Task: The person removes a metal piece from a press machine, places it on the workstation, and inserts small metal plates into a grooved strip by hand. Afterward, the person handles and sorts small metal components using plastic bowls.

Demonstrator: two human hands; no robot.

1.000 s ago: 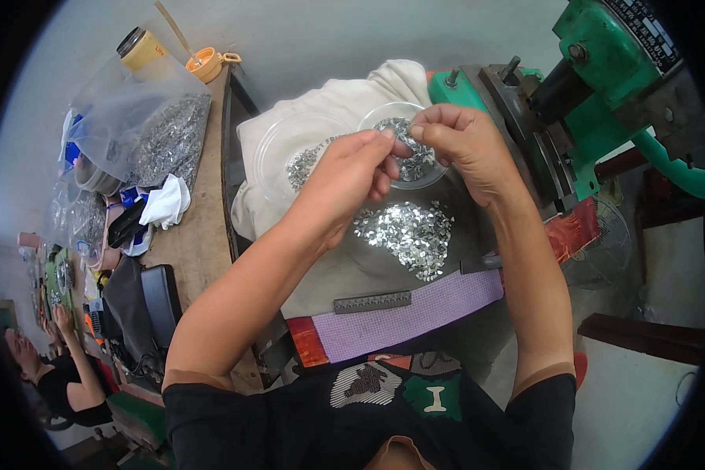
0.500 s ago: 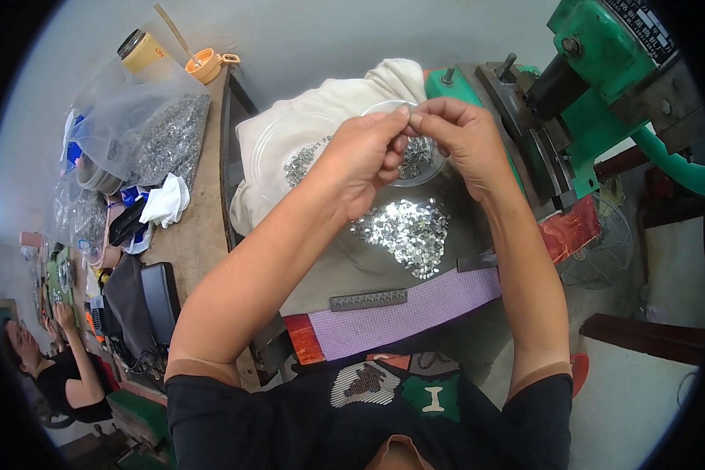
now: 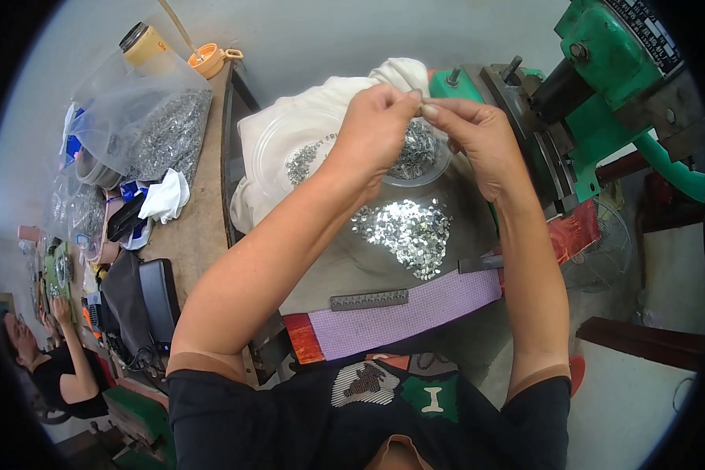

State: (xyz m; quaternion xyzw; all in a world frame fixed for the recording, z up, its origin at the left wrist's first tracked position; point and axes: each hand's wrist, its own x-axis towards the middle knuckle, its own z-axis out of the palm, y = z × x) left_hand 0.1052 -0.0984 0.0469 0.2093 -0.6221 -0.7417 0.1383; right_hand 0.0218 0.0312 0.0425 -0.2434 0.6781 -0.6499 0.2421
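Note:
Fingertips of my left hand (image 3: 374, 129) and my right hand (image 3: 478, 141) meet in a pinch above two clear round tubs. Whatever sits between the fingers is too small to make out. Under the right hand, the right tub (image 3: 443, 174) holds small shiny metal pieces (image 3: 417, 157), partly covered by my fingers. The left tub (image 3: 260, 137), half hidden behind my left hand and forearm, has smaller silvery bits in it. Nearer me lies a loose heap of flat silver pieces (image 3: 410, 239) on the grey work surface.
A green press (image 3: 591, 110) stands at the right. Toward me are a purple mat (image 3: 415, 317) and a dark toothed bar (image 3: 370, 300). At the left, a bench carries a clear bag of metal parts (image 3: 168, 133) and a black case (image 3: 158, 301). Another person (image 3: 66, 376) sits far left.
Both hands have shifted slightly up and to the right, staying pinched together. More of the metal pieces in the right tub show now.

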